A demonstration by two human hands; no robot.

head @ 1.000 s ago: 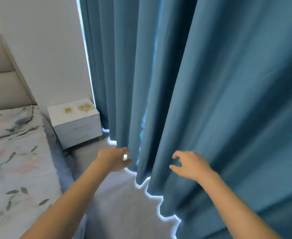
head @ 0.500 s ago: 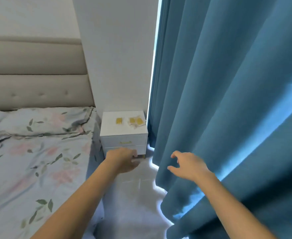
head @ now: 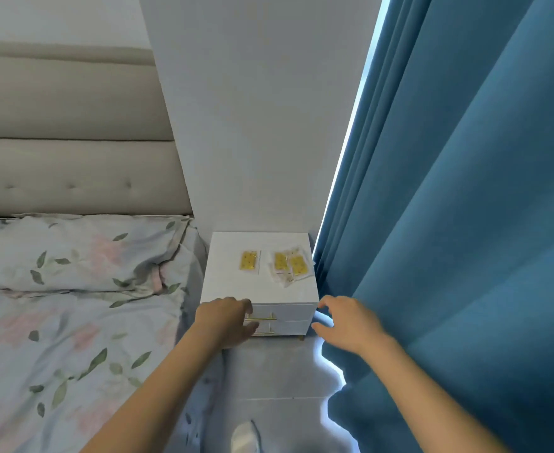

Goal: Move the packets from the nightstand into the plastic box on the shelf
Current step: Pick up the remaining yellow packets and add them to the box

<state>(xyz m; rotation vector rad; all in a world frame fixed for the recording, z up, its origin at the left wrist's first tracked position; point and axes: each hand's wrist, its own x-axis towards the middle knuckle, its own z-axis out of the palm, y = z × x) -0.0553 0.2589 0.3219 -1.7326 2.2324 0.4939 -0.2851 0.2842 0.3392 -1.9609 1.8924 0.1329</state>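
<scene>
1. A white nightstand [head: 259, 286] stands in the corner of a bedroom against a pale wall [head: 252, 125]; its front shows two drawers, the upper with a gold bar handle [head: 262, 318]; short gold feet meet a grey tiled floor [head: 279, 374].
2. To the left of the nightstand, touching its side, is a bed [head: 56, 322] under a floral cover with a padded beige headboard [head: 66, 132]; to the nightstand's right hangs a blue curtain [head: 465, 223], with bright light along its edge.
3. On the nightstand top lie three yellow packets: one single packet [head: 249, 260] near the middle; two overlapping packets [head: 290, 264] toward the right edge, next to the curtain.
4. Both hands hover in front of the nightstand, well apart and holding nothing; the left hand [head: 225, 320] is level with the drawers, fingers loosely curled; the right hand [head: 347, 323] sits off the right front corner, fingers spread.
</scene>
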